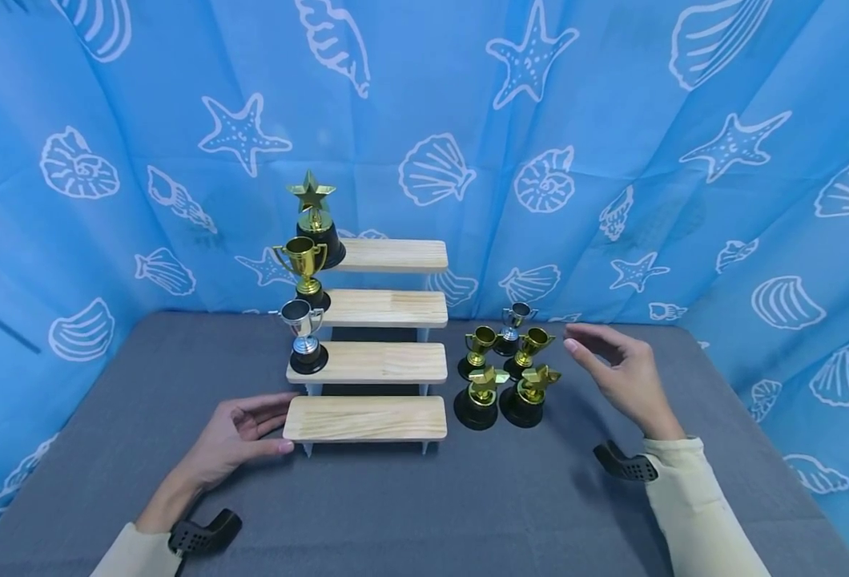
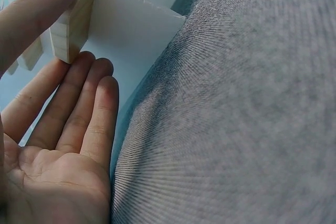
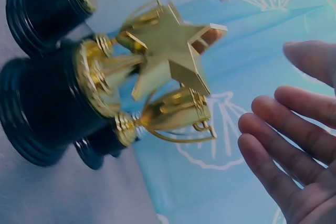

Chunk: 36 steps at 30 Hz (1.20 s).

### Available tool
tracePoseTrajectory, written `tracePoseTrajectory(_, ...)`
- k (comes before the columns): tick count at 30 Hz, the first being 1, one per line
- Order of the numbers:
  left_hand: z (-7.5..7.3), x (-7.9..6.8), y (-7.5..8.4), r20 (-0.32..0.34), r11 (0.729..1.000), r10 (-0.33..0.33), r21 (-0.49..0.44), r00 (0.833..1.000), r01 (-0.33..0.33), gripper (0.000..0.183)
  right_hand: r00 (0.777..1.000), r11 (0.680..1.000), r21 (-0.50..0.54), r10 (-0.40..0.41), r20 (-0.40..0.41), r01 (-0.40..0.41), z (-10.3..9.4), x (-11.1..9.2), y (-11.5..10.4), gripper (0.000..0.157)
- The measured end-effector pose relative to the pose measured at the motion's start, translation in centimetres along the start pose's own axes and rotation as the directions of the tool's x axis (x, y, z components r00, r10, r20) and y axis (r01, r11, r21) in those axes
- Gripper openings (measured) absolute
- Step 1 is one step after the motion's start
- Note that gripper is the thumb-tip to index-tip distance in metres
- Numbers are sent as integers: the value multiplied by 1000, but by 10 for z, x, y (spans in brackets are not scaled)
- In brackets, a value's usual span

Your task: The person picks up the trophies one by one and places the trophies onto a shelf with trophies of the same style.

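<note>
At the lowest step of a wooden tiered stand [image 1: 365, 418], my left hand [image 1: 240, 437] has its thumb and fingertips right at the left end. In the left wrist view its fingers [image 2: 86, 108] extend to the board's edge and the palm is bare. My right hand [image 1: 622, 373] is held beside a trophy group with nothing in its grasp, fingers [image 3: 299, 129] spread apart from the trophies. In that group stand two gold star trophies [image 1: 480, 397], two gold cup trophies [image 1: 533, 344] and a silver cup trophy [image 1: 517, 316], all on black bases.
Along the stand's left side, a gold star trophy [image 1: 314, 216] occupies the top step, a gold cup trophy [image 1: 303, 260] the second and a silver cup trophy [image 1: 303, 328] the third. A grey cloth [image 1: 424, 513] covers the table. Behind hangs a blue shell-patterned curtain [image 1: 367, 168].
</note>
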<state>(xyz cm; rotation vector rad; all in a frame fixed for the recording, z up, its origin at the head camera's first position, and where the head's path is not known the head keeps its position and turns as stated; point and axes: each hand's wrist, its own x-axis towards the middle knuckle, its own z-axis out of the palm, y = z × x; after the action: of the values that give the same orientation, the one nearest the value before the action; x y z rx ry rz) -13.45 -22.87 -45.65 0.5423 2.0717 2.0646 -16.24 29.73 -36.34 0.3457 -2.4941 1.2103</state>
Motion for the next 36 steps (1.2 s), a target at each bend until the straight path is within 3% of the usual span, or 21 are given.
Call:
tracePoseTrajectory(8, -2, 0, 0, 1, 1000, -9, -1, 1000, 9, 70, 999, 990, 140, -9, 46, 3, 5, -7, 0, 30)
tracePoseTrajectory(15, 1, 0, 1, 6, 1000, -10, -2, 1000, 10, 69, 994, 957, 289, -5, 109, -27, 9, -10, -3, 37)
tracePoseTrajectory(36, 0, 1, 0, 7, 1000, -6, 2, 1000, 6, 69, 979, 956, 281, 25, 201, -82, 26, -11, 16, 37)
